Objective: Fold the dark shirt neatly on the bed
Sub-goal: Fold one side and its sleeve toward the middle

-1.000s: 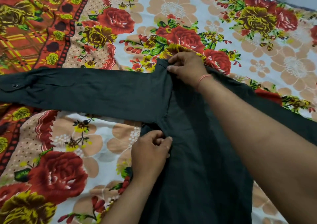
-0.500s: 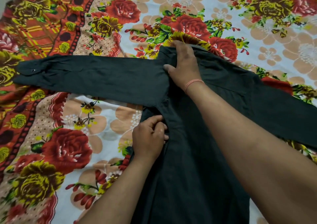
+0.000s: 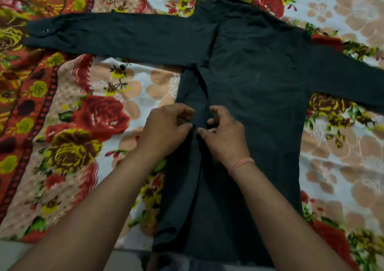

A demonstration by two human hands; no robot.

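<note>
The dark shirt (image 3: pixel 255 87) lies flat on the flowered bedsheet (image 3: pixel 87 125), collar at the far end. Its left sleeve (image 3: pixel 116 38) stretches straight out to the left, cuff with a button at the far left. The other sleeve runs off to the right. The shirt's left side edge is folded inward, forming a long ridge down the body. My left hand (image 3: pixel 168 125) and my right hand (image 3: pixel 224 133), which wears a pink thread at the wrist, meet on that ridge at mid-body. Both pinch the dark fabric with their fingertips.
The bedsheet has red and yellow roses and an orange patterned border (image 3: pixel 22 96) on the left. The near edge of the bed (image 3: pixel 62 248) runs along the bottom, and the shirt's hem reaches it.
My right hand left the shoulder near the collar and came down to mid-body beside my left hand. My left hand slid a little lower along the fold. The view shifted nearer.
</note>
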